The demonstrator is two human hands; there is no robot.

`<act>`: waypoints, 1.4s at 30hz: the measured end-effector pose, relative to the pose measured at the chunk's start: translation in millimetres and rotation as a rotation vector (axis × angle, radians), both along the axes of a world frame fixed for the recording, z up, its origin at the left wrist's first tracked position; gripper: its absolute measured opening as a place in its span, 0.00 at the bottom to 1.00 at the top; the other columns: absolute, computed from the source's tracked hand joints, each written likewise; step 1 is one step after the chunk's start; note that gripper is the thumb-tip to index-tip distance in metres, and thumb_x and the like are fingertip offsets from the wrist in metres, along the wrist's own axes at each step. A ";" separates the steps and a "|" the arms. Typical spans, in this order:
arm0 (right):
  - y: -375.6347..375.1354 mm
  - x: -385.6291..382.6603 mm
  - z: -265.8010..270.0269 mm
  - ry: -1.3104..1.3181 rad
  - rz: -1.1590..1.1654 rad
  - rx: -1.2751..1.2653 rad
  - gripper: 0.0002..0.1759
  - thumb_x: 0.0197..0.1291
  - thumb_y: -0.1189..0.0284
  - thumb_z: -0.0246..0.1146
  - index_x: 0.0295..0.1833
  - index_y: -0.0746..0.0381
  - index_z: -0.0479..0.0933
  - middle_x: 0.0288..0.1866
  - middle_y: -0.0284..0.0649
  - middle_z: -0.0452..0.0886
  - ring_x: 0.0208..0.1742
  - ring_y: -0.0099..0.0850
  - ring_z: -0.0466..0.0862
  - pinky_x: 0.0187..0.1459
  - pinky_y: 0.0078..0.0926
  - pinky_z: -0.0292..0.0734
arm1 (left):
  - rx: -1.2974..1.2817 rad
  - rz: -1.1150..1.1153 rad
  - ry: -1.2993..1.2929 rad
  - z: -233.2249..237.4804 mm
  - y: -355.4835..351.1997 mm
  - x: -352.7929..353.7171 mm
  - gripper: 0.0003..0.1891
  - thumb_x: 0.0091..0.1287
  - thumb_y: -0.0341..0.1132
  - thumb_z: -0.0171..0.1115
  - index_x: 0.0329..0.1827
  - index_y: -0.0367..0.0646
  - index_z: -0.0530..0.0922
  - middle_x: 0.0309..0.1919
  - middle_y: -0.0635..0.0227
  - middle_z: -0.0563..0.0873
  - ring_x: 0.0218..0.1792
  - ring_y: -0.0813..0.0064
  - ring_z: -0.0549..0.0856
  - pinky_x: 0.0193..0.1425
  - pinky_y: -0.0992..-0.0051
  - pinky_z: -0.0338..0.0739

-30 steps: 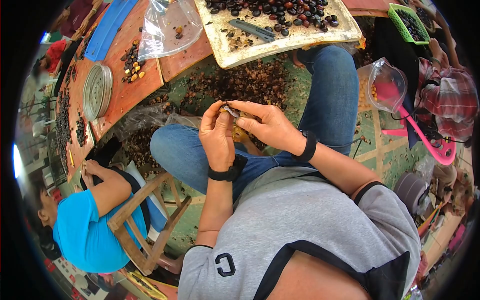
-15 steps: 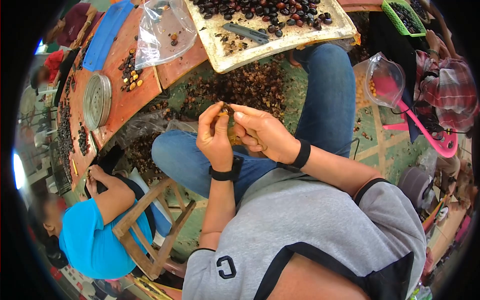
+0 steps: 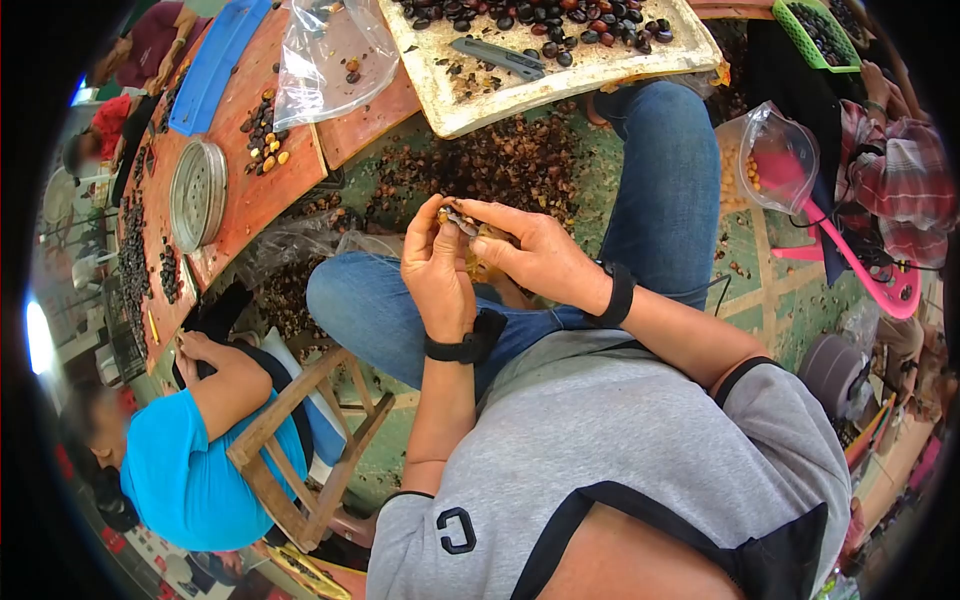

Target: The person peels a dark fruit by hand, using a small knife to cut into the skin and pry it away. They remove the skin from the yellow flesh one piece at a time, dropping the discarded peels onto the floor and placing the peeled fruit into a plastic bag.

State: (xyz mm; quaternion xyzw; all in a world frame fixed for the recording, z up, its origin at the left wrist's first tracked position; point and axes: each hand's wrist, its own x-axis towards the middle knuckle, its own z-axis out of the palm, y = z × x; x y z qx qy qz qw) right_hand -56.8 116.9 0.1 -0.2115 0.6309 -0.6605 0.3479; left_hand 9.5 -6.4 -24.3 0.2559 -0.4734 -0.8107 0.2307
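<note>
Over my lap, my left hand [image 3: 438, 280] pinches a partly peeled chestnut [image 3: 458, 217] between thumb and fingertips. Dark shell and a bit of yellow show on it. My right hand [image 3: 545, 262] closes on the same chestnut from the other side, its thumb and index finger touching the nut; a small blade or flap of shell there is too small to tell apart. Ahead of my hands, a cream tray [image 3: 470, 115] holds many dark whole chestnuts [image 3: 590, 28] and a grey utility knife [image 3: 497, 58].
A reddish table [image 3: 250, 215] on the left bears a clear plastic bag [image 3: 320, 85], a blue tray [image 3: 215, 65], a round metal tin [image 3: 197, 195] and some nuts. Shell scraps [image 3: 500, 165] cover the floor. A seated person in blue [image 3: 195, 470] is at left, a pink-handled scoop [image 3: 860, 260] at right.
My right hand has shifted, its index finger now reaching across the top of the chestnut and its thumb lower. More of the nut shows between my fingers. The view has tilted slightly.
</note>
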 end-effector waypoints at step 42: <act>5.0 -5.2 12.2 -0.304 0.037 -0.104 0.24 0.68 0.74 0.56 0.69 0.65 0.69 0.59 0.40 0.80 0.57 0.25 0.78 0.55 0.22 0.74 | -0.117 -0.022 0.129 -4.8 1.1 2.2 0.12 0.71 0.24 0.56 0.56 0.39 0.74 0.51 0.65 0.80 0.49 0.75 0.81 0.53 0.76 0.79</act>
